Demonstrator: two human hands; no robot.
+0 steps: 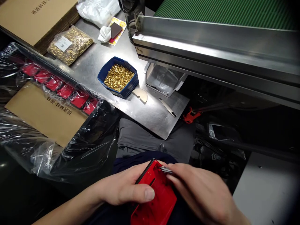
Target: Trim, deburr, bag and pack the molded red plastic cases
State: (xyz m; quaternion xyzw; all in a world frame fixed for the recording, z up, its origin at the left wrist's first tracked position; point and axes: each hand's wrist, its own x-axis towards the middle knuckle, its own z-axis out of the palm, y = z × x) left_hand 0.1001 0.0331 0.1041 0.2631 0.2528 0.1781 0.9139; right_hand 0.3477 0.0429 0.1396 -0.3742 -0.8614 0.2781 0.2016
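My left hand (126, 184) grips a red plastic housing (161, 200) with a black edge, its thumb lying across the inner face. The housing is tilted over my lap, its hollow side turned up. My right hand (203, 187) pinches a small grey metal piece (166, 169) between thumb and fingertips, at the upper corner of the housing. Whether that piece touches the housing I cannot tell. Farther off on the metal table stands a blue bin (134, 84) filled with small brass-coloured parts (119, 78).
A metal table (154, 120) holds a cutter-like tool (167, 107), a beige half-disc (140, 95), a clear tray (161, 79) and a bag of brass parts (70, 43). Red parts (63, 90) sit in a plastic-lined box at left. A green conveyor (225, 14) runs at upper right.
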